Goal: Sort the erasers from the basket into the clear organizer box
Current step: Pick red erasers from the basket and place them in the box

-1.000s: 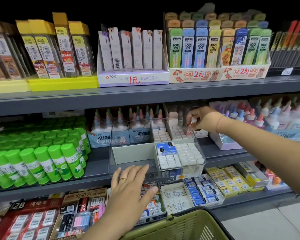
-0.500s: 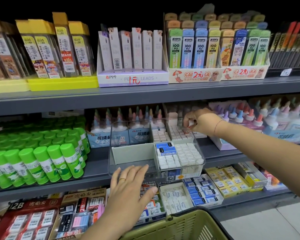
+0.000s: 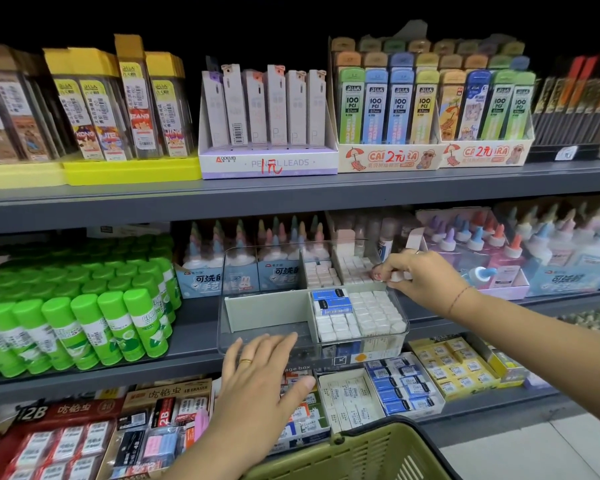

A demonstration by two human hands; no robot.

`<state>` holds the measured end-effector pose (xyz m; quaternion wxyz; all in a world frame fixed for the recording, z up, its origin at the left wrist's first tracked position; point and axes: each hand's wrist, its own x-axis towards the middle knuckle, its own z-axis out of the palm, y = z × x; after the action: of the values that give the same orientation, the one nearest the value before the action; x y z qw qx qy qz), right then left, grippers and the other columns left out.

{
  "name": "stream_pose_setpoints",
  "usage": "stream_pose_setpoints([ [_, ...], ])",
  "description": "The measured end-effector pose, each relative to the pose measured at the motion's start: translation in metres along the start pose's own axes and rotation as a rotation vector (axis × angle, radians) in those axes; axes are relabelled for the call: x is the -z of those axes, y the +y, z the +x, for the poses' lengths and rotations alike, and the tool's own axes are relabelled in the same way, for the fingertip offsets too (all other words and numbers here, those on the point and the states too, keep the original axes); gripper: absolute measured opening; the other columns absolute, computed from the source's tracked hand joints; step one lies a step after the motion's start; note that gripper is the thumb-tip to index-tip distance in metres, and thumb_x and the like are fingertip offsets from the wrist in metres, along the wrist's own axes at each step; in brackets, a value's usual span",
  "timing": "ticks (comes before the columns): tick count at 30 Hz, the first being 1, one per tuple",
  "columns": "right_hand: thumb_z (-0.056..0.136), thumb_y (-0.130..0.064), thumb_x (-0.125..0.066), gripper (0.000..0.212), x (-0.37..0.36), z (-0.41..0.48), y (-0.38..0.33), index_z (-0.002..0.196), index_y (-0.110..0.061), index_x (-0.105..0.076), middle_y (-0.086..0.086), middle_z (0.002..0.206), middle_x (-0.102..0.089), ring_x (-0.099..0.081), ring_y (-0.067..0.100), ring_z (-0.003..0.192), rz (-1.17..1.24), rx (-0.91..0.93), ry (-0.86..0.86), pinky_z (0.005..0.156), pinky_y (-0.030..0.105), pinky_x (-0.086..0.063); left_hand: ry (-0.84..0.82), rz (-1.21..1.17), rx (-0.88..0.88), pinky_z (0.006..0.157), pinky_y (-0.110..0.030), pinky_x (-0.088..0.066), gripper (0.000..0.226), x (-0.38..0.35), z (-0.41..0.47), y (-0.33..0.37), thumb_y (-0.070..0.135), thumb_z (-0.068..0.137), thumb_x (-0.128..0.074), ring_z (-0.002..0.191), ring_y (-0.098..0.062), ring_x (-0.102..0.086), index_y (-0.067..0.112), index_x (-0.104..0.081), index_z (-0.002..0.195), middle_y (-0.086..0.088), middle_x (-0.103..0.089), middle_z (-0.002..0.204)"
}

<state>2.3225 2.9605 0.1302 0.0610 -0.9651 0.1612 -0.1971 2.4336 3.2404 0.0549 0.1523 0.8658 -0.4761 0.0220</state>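
Found left hand (image 3: 260,382) spread flat against clear organizer box (image 3: 267,327) at middle shelf's (image 3: 118,372) front edge. Found right hand (image 3: 420,278) pinching white eraser (image 3: 397,276) over box's back right compartment. Judged mid-placement; calls next for lowering into row, then releasing.

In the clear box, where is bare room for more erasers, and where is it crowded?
Bare: the front-left compartment, bordered by the grey divider and the left hand. Crowded: the front-right compartment, packed with erasers, and the back-right ones by the right hand.
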Motion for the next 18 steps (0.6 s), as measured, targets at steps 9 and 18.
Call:
stream_pose_setpoints([
  [9, 0.078, -0.013, -0.074, 0.016, 0.015, 0.019, -0.009, 0.076, -0.024, -0.063, -0.009, 0.081, -0.065, -0.058, 0.010, 0.076, 0.151, -0.157, -0.064, 0.068, 0.003, -0.037, -0.040, -0.007, 0.009, 0.100, -0.021, 0.030, 0.065, 0.003, 0.000, 0.001, 0.068, 0.090, -0.011, 0.140, 0.002, 0.003, 0.043, 0.001, 0.149, 0.026, -0.009, 0.150],
  [18, 0.086, -0.012, -0.063, 0.015, 0.023, 0.030, -0.011, 0.100, -0.018, -0.061, -0.003, 0.082, -0.055, -0.049, 0.019, 0.077, 0.210, -0.290, 0.035, 0.073, 0.030, -0.027, 0.063, -0.139, -0.196, 0.113, -0.024, 0.004, 0.059, 0.032, 0.060, 0.037, 0.060, 0.094, -0.029, 0.137, -0.001, -0.010, 0.034, -0.029, 0.147, 0.019, -0.027, 0.149],
])
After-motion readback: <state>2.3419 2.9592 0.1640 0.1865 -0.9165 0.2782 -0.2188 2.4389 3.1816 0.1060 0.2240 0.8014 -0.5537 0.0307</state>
